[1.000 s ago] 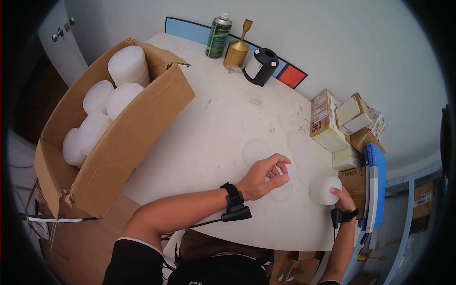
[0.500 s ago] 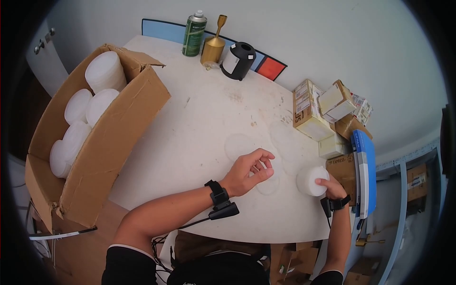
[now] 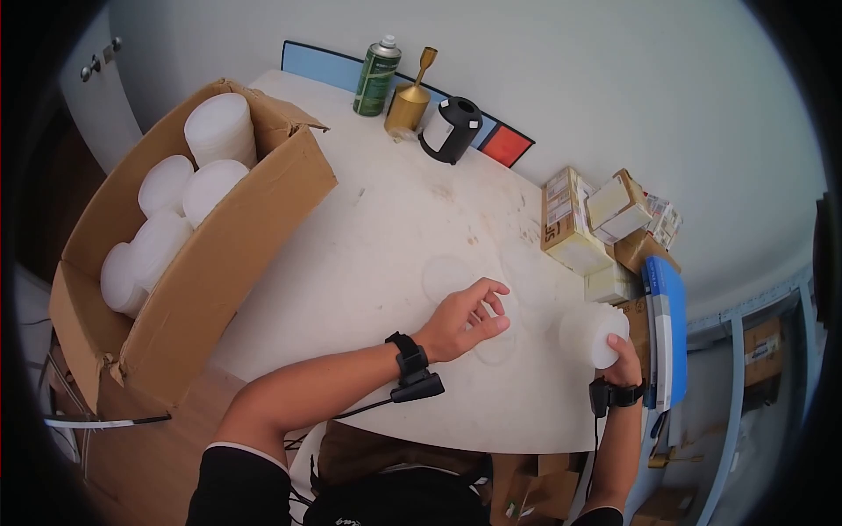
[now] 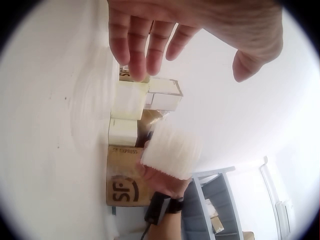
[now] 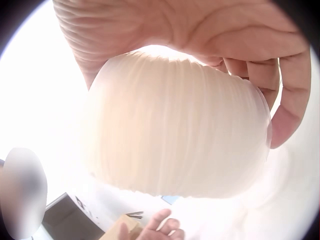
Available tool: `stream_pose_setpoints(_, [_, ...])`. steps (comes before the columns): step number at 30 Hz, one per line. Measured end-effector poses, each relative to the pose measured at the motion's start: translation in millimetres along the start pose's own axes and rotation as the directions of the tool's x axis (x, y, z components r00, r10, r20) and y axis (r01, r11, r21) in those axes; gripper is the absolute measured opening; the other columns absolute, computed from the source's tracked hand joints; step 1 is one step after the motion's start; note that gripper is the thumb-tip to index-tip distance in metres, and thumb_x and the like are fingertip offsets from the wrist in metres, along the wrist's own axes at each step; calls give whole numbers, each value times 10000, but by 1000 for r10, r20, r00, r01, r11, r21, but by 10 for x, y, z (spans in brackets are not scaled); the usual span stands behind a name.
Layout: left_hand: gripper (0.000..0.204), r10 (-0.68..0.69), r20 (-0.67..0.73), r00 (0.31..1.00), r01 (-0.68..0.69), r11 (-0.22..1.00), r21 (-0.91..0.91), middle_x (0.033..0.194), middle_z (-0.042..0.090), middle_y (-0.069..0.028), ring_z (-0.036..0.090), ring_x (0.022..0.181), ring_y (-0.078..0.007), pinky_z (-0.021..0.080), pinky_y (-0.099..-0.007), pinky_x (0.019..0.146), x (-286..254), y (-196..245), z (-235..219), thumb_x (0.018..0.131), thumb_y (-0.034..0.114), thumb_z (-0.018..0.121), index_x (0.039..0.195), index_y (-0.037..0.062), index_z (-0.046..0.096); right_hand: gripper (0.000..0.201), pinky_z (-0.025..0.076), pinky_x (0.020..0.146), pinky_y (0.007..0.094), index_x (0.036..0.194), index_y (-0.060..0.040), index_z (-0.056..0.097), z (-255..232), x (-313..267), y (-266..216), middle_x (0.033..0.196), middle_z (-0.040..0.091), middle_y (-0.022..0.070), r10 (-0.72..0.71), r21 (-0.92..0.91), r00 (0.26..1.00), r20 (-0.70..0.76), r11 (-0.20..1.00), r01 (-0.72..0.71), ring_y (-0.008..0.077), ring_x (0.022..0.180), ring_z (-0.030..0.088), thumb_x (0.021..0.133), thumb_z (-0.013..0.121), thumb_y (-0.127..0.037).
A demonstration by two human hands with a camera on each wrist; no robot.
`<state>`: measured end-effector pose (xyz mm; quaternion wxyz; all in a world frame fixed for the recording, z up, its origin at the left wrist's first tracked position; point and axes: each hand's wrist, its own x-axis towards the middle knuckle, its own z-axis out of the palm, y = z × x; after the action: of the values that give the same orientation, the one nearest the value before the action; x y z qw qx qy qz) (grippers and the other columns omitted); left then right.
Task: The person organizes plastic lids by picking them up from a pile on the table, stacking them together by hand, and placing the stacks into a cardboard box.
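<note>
My right hand [image 3: 624, 364] grips a stack of thin, whitish translucent round lids [image 3: 589, 335] by its ends, near the table's right side. The stack lies on its side, and its ridged edges show in the right wrist view, where the lids [image 5: 175, 125] span from the base of the hand to the fingertips. My left hand [image 3: 460, 323] holds nothing; its fingers are loosely bent over the middle of the table, apart from the stack. Faint round outlines [image 3: 445, 279] show on the white tabletop [image 3: 377, 263] by the left hand.
A large open cardboard box [image 3: 232, 254] at left holds several white round stacks [image 3: 217, 127]. Along the back stand a green spray can [image 3: 377, 79], a brass-coloured object [image 3: 409, 105] and a black cylinder [image 3: 451, 131]. Small cartons [image 3: 570, 219] and blue folders [image 3: 668, 324] line the right.
The right hand has tilted the stack, so more of its ridged side shows in the head view. The left hand stays about where it was. The head view has shifted slightly.
</note>
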<state>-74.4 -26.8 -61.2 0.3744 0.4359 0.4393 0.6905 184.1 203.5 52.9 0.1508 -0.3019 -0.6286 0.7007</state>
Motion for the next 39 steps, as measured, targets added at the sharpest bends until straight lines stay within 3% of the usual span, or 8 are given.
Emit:
stream_pose_setpoints(7, [798,-82,-45,996,81,996,-28,1401,477,-166,543,1174,-237,465,-360,1009,33,439,177,972,400,663,1574,68,257,837,415,1093,364,1499,-50,381,1110,185,-151,1361,540,101,-41,-65,968,248,996,58,221,1273,522,816,815,-264])
stream_pose_setpoints(10, [799,28,-98,995,-22,998,58,1427,464,-182,536,1204,-267,457,-374,1034,2,582,197,967,394,680,1566,60,270,805,412,1100,369,1494,-53,375,1469,245,-165,1368,531,111,-38,-34,944,327,998,52,227,1276,523,843,807,-251])
stream_pose_setpoints(16, [758,-111,-230,967,188,919,347,1397,484,-172,539,1223,-250,457,-359,1031,-371,1322,-37,939,300,704,1537,40,319,823,397,1125,387,1530,-52,332,1875,285,-181,1397,504,124,-72,19,867,493,997,72,225,1332,485,885,789,-277])
stream_pose_setpoints(19, [692,-157,-298,941,231,945,233,1361,522,-133,555,1207,-210,467,-342,1014,-503,1658,-248,916,259,687,1504,48,387,876,430,1089,385,1581,-63,280,1965,237,-173,1448,449,127,-97,72,819,566,995,68,223,1335,466,888,771,-281])
stream_pose_setpoints(26, [619,136,-748,649,126,951,283,1303,622,-112,638,1147,-220,495,-385,1009,-1166,3107,-1257,911,394,583,1424,54,509,845,499,985,371,1572,-61,302,1469,81,-183,1456,421,135,-204,-44,851,484,965,257,220,1190,553,874,755,-209])
stream_pose_setpoints(30, [635,125,-904,409,516,785,342,1198,648,-112,640,1073,-246,475,-392,932,-1735,3359,-1858,807,529,636,1256,80,636,803,516,948,342,1553,-56,329,1201,91,-89,1443,433,131,-157,-90,877,454,971,220,204,1156,570,878,751,-160])
stream_pose_setpoints(37, [578,44,-928,370,731,603,320,1161,628,-100,567,1060,-223,428,-354,954,-2235,3417,-2131,838,483,583,1252,84,629,737,519,939,325,1539,-45,347,1070,121,87,1423,450,114,-93,-104,843,530,980,173,188,1138,567,910,729,-90])
stream_pose_setpoints(39, [555,35,-899,437,717,589,372,1160,613,-95,541,1076,-214,416,-340,960,-2366,3285,-2329,852,463,567,1240,70,628,726,519,938,321,1536,-43,356,1053,134,166,1415,458,109,-52,-120,827,560,982,143,185,1136,567,914,728,-90])
